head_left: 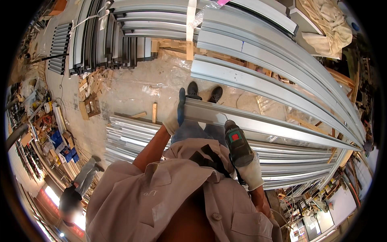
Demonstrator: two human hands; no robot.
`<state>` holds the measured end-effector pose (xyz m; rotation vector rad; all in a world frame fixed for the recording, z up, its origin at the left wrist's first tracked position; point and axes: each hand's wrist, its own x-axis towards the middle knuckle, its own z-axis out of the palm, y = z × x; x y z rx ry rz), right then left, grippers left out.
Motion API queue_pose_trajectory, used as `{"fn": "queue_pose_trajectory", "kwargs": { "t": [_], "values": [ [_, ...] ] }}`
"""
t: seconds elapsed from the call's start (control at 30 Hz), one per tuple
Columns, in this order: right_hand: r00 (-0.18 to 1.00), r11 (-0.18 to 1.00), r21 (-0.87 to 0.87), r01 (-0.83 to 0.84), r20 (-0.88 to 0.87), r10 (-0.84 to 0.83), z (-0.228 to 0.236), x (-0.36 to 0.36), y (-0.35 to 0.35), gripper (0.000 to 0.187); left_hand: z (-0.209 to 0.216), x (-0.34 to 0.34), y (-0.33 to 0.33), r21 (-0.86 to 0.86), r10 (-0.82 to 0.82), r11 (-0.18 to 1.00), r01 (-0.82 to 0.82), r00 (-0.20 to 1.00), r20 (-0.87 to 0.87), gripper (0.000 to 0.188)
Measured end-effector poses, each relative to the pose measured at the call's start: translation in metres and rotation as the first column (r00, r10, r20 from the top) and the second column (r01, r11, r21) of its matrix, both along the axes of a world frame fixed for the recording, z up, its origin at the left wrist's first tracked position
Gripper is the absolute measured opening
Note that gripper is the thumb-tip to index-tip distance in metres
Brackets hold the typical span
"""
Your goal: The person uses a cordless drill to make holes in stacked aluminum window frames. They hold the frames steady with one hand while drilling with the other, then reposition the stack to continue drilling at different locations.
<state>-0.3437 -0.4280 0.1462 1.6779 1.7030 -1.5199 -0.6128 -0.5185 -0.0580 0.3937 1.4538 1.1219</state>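
Note:
My left hand (176, 115), in a white glove with a dark blue coating, grips the near-left end of a long silver metal profile (205, 112). The profile runs off to the right in front of my body. In my right hand (250, 172), also gloved, is a dark cordless drill (237, 142) with a red and green patch. Its thin bit points away from me, by the profile's face; whether the tip touches the metal I cannot tell. The drill's body hides part of my right fingers.
More long silver profiles (242, 76) lie ahead, and another stack (133, 131) is close to my body. Dark-edged frames (100, 40) are piled at far left near wood offcuts (89, 107). Another person (76, 189) is at lower left. Cloth (328, 26) lies at far right.

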Motion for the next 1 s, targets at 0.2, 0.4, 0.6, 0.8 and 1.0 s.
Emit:
{"fn": "queue_pose_trajectory", "kwargs": {
  "t": [0.2,0.4,0.6,0.8,1.0],
  "values": [
    [0.999,1.0,0.029,0.007,-0.054,-0.005,0.0,-0.003,0.001,0.043,-0.046,-0.004,-0.025,0.081,-0.019,0.997,0.018,1.0,0.018,0.048],
    [0.988,0.996,0.071,0.06,-0.144,-0.049,0.003,-0.012,0.005,0.03,0.007,0.002,0.007,-0.087,0.097,0.992,-0.088,0.989,0.113,0.033],
    [0.994,0.991,0.135,0.003,-0.105,0.012,-0.003,-0.011,-0.002,0.029,0.03,0.008,0.025,-0.127,0.198,0.973,-0.191,0.979,0.042,0.027],
    [0.993,0.993,0.102,-0.051,-0.099,0.061,-0.003,-0.015,0.005,0.041,0.023,0.011,0.023,-0.265,0.304,0.929,-0.258,0.941,0.15,0.032],
    [0.994,0.997,0.061,-0.039,-0.098,0.045,-0.001,-0.017,0.013,0.046,-0.008,0.015,0.005,-0.424,0.261,0.88,-0.215,0.964,0.055,0.06]
  ]
}}
